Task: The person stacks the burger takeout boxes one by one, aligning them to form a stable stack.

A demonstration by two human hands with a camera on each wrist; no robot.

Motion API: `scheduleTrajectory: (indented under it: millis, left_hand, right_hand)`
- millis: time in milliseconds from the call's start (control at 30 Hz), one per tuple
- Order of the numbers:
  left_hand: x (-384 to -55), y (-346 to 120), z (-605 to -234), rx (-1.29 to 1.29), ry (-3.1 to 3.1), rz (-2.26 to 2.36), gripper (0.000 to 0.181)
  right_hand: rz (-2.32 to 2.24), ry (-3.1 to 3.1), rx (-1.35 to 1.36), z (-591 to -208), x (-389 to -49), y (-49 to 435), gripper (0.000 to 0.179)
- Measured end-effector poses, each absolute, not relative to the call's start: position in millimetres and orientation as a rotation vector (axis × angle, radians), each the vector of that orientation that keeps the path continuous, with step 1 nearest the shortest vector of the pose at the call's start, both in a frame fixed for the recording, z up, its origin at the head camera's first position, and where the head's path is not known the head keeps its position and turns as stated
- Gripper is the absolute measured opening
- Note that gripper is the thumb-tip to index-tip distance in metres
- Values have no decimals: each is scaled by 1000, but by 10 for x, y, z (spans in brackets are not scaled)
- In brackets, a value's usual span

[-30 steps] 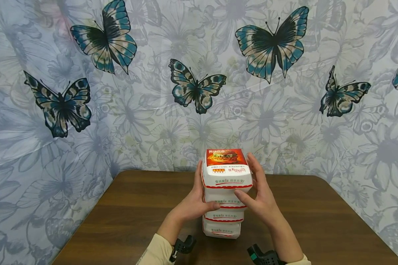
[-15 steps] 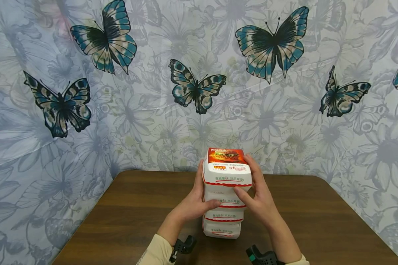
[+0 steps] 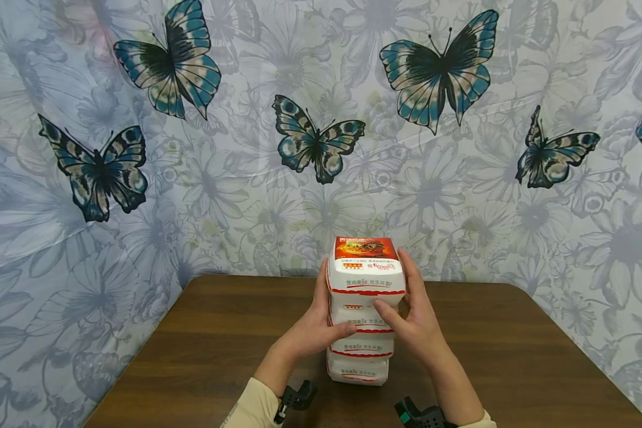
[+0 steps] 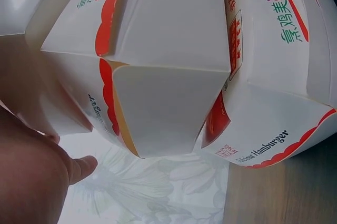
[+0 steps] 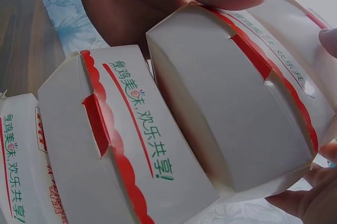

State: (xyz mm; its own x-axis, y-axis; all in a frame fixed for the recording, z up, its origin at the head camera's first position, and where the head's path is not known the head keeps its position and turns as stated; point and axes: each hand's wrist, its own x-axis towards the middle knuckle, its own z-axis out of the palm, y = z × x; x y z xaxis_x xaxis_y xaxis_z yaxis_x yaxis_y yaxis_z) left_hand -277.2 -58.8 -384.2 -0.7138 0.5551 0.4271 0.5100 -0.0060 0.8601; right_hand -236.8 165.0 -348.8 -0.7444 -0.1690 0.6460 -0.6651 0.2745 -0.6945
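Note:
Several white cardboard burger boxes stand in a slightly uneven stack in the head view. The top burger box [image 3: 368, 275] shows a red burger picture on its lid. My left hand [image 3: 311, 326] holds the stack's left side, thumb across the front of a middle box [image 3: 368, 343]. On the right side my right hand [image 3: 418, 318] grips high up, with its thumb at the lower front of the top box. Fingers behind the stack are partly hidden. The bottom box [image 3: 355, 373] rests on the table. Both wrist views show box sides with red scalloped edges close up.
The brown wooden table [image 3: 219, 339] extends on both sides of the stack. Behind it hangs a pale floral cloth [image 3: 235, 226] with teal butterflies. Black wrist devices sit on the left wrist [image 3: 296, 395] and the right wrist [image 3: 425, 413].
The top box has turned a little and shifted slightly back, lining up more with the boxes below. My right hand has moved slightly left with it; the left hand has stayed.

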Motion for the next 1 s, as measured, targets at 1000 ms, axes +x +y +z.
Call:
scheduleTrajectory:
  millis: [1000]
  left_hand:
    - [-2756, -611, -3832, 1090, 2170, 1888, 124]
  right_hand:
    - [1525, -2088, 829, -3513, -2357, 1649, 106]
